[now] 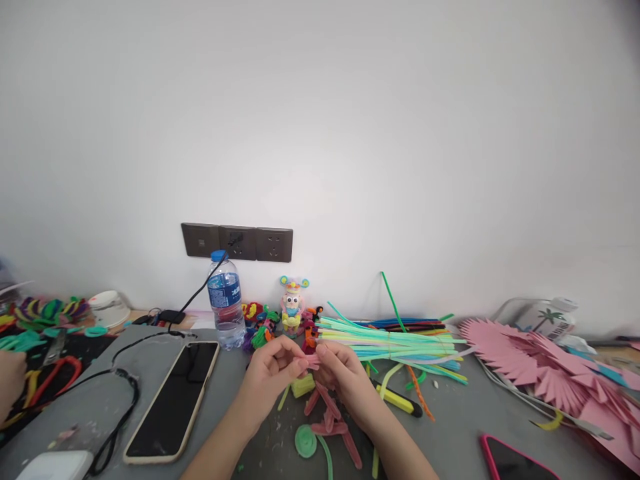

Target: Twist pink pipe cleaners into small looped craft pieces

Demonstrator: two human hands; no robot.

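Between my two hands is a short pink pipe cleaner piece (311, 361). My left hand (276, 373) pinches its left end with thumb and fingers. On the other side, my right hand (343, 373) grips it with closed fingertips. Just below lie several folded pink pipe cleaner pieces (330, 427), a coiled green pipe cleaner disc (305, 441) with a loose tail, and a small yellow-green block-like piece (303, 385). A yellow and black utility knife (397, 400) rests beside my right wrist.
A bundle of pipe cleaners (390, 343) lies behind my right hand. Left stand a phone (175, 403), a cable (133, 383) and a water bottle (226, 303). A small figurine (291, 307) is at the back. Folded pink paper (540, 367) lies right. Another person's hand (11, 383) shows far left.
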